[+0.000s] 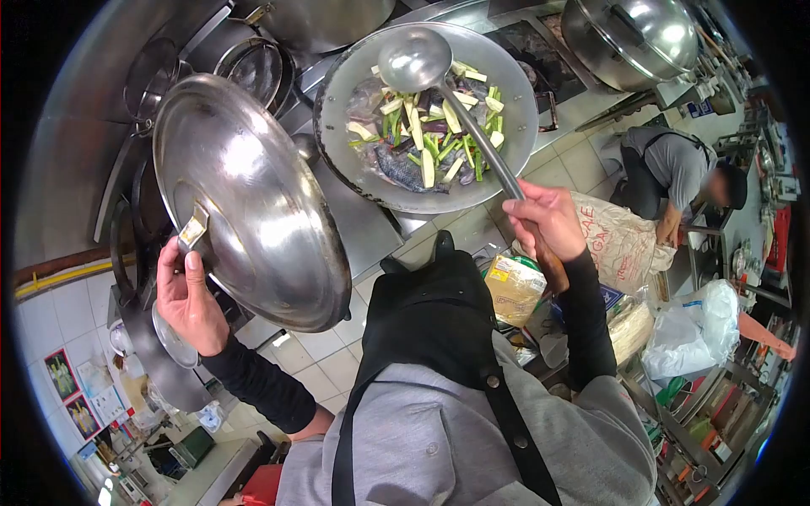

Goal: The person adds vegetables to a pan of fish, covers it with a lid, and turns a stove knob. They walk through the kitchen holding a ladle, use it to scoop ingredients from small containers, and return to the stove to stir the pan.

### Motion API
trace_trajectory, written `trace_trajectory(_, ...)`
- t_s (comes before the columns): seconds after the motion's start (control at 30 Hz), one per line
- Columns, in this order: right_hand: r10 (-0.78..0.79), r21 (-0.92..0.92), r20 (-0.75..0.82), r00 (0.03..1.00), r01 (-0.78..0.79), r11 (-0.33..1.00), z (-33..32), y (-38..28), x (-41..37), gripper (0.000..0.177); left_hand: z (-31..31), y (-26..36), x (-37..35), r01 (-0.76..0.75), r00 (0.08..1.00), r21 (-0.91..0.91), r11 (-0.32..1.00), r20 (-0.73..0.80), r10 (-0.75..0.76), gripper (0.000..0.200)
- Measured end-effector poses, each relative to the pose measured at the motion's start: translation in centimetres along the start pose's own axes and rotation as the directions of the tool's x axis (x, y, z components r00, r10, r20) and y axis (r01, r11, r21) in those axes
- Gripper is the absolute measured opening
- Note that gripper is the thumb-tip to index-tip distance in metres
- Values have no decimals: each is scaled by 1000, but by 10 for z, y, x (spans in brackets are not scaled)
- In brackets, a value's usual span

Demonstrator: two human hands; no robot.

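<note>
My left hand [192, 297] grips the small handle of a large domed metal lid [261, 194], which is tilted up on the left, away from the pan. In my right hand [548, 223] is the long handle of a steel ladle [415, 59], its bowl over the far part of a wide pan [337, 160]. Inside the pan lie fish [403, 169], pale cut vegetable strips [428, 168] and green stalks [479, 164] in liquid. The ladle's shaft slants across the pan's right side.
A second domed lid [629, 38] stands at the upper right, beside a burner [536, 67]. At the right a co-worker [666, 164] bends down near a large printed sack [620, 244]. A white plastic bag [692, 329] and a yellowish package [513, 291] are nearer. Pans [253, 72] hang at the upper left.
</note>
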State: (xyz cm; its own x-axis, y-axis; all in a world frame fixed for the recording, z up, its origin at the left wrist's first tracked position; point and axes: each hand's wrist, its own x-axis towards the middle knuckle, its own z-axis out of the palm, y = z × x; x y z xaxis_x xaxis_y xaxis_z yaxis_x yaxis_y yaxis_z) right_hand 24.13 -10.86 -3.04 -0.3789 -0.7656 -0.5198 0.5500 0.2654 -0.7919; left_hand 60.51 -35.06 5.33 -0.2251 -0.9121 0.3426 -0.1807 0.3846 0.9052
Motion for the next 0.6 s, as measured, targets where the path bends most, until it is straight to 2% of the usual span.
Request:
trace_trajectory(0.03, -1, -17, 19, 1000, 1, 1000, 3, 1, -7, 24, -1, -2, 0, -5, 1000, 2, 1000, -1, 5, 31)
trace_trajectory(0.07, 11, -44, 33, 999, -9, 999, 8, 3, -15, 37, -2, -1, 0, -2, 1000, -6, 1000, 6, 2, 31)
trace_trajectory(0.17, -8, -257, 65, 998, 25, 966, 19, 8, -38, 44, -1, 1, 0, 1, 1000, -16, 1000, -3, -1, 31)
trace_trajectory(0.2, 19, -376, 27, 999, -8, 926, 26, 8, -47, 49, -2, 1, 0, 9, 1000, 2, 1000, -6, -9, 31)
trace_trajectory(0.3, -81, -663, 179, 980, 181, 726, 21, 14, -66, 55, -1, 3, 0, -4, 1000, 7, 1000, -17, 4, 31)
trace_trajectory(0.33, -176, -693, 236, 956, 292, 659, 18, 22, -69, 58, 0, 3, 0, -1, 1000, 5, 1000, -19, 2, 31)
trace_trajectory(0.43, -279, -780, 221, 934, 342, 524, 34, 23, -77, 55, -1, 3, -1, 3, 1000, 7, 1000, -21, -3, 31)
trace_trajectory(0.5, -363, -797, 194, 911, 362, 484, 34, 20, -71, 53, -2, 3, -1, -3, 1000, 11, 1000, -25, 3, 31)
trace_trajectory(0.57, -486, -802, 172, 857, 408, 436, 27, 24, -58, 52, -4, 1, -2, 0, 1000, 27, 1000, -22, 0, 31)
trace_trajectory(0.6, -608, -791, 178, 774, 480, 379, 21, 28, -48, 50, -5, 0, -2, 2, 1000, 35, 999, -18, -1, 31)
